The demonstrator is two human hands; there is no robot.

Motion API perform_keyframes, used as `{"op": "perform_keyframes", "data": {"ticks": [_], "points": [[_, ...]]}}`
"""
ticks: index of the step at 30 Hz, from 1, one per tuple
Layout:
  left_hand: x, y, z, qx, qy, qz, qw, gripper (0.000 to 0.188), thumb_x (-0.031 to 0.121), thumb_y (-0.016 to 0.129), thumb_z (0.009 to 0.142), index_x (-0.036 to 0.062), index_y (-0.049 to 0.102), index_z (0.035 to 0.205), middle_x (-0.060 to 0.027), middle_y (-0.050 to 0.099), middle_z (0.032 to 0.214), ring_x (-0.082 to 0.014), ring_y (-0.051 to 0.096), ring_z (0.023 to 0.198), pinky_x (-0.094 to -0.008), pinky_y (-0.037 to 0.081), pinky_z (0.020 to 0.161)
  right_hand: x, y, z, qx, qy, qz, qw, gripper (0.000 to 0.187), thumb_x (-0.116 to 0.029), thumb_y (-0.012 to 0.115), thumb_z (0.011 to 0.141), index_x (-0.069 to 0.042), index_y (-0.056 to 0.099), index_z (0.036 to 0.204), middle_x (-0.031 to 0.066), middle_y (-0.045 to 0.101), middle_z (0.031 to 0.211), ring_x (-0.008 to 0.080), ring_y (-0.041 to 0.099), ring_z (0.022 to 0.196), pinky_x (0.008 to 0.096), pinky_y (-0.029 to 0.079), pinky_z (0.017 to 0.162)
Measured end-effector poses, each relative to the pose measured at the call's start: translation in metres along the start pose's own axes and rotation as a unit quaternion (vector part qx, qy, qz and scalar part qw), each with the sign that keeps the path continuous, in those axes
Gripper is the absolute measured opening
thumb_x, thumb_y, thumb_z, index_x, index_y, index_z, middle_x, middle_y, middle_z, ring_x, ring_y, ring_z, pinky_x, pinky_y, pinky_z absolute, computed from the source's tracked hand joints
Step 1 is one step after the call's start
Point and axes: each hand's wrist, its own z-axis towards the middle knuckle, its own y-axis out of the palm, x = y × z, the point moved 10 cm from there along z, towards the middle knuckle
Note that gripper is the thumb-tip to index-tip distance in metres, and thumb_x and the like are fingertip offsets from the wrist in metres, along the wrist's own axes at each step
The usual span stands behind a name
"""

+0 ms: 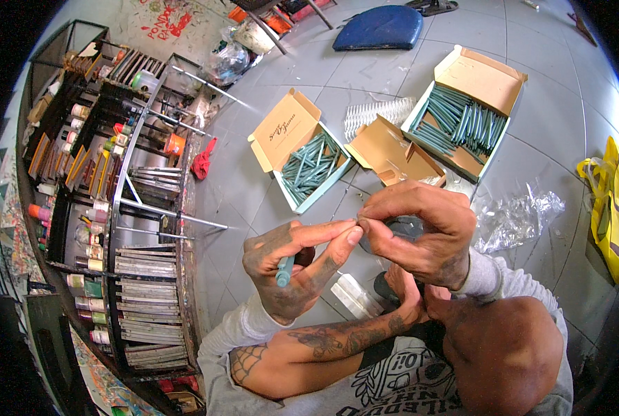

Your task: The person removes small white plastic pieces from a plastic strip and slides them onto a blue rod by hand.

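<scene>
My left hand [285, 267] is closed around a teal pen [284, 272], whose blunt end sticks out below the fingers. Its thumb and index finger pinch together at the tip. My right hand [424, 225] meets it there, thumb and index fingertips pressed together; whatever lies between them is too small to make out. Beyond the hands, an open box [285, 132] on the left holds a heap of teal pens [314, 168]. Another open box [481, 78] at the right holds many more. Between these boxes stands an open brown cardboard box [382, 145].
Crumpled clear plastic [521, 218] lies right of my hands, with a yellow bag [609, 215] farther right. A white object [354, 295] sits by my foot. On the left stands a rack [118, 201] of bottles and frames. A blue cushion [379, 29] lies far back on the tiles.
</scene>
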Motion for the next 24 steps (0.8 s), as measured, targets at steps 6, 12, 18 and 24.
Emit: {"op": "perform_keyframes", "data": {"ticks": [6, 12, 18, 24], "points": [[0.002, 0.002, 0.002, -0.007, -0.002, 0.002, 1.000, 0.017, 0.005, 0.082, 0.077, 0.0070, 0.078, 0.093, -0.0015, 0.076, 0.082, -0.0013, 0.042, 0.046, -0.0181, 0.030, 0.042, 0.002, -0.001, -0.001, 0.004, -0.001, 0.000, 1.000, 0.015, 0.002, 0.076, 0.078, 0.001, 0.070, 0.092, 0.0097, 0.070, 0.081, 0.0171, 0.070, 0.070, 0.0275, 0.054, 0.063], [0.005, 0.001, 0.003, -0.005, 0.000, 0.010, 1.000, 0.017, 0.005, 0.082, 0.077, 0.0077, 0.078, 0.093, -0.0013, 0.076, 0.083, -0.0014, 0.042, 0.046, -0.0183, 0.030, 0.042, 0.007, 0.000, -0.003, 0.009, 0.045, 0.025, 0.999, 0.015, 0.002, 0.076, 0.079, 0.001, 0.070, 0.092, 0.0102, 0.070, 0.083, 0.0162, 0.070, 0.070, 0.0268, 0.054, 0.063], [0.008, 0.000, 0.004, 0.000, 0.006, 0.019, 1.000, 0.016, 0.005, 0.083, 0.077, 0.0077, 0.078, 0.093, -0.0012, 0.076, 0.083, -0.0015, 0.043, 0.047, -0.0186, 0.030, 0.042, 0.006, 0.001, -0.002, -0.002, 0.036, 0.022, 0.999, 0.015, 0.002, 0.076, 0.078, 0.001, 0.070, 0.092, 0.0098, 0.070, 0.082, 0.0157, 0.069, 0.070, 0.0265, 0.054, 0.062], [0.009, 0.003, 0.005, -0.006, 0.022, 0.016, 1.000, 0.017, 0.005, 0.083, 0.077, 0.0074, 0.078, 0.093, -0.0004, 0.075, 0.080, -0.0020, 0.043, 0.047, -0.0189, 0.030, 0.042, 0.004, 0.002, 0.001, -0.018, 0.004, 0.012, 1.000, 0.013, 0.004, 0.073, 0.077, 0.001, 0.069, 0.089, 0.0095, 0.069, 0.080, 0.0161, 0.069, 0.069, 0.0269, 0.054, 0.062]]}}
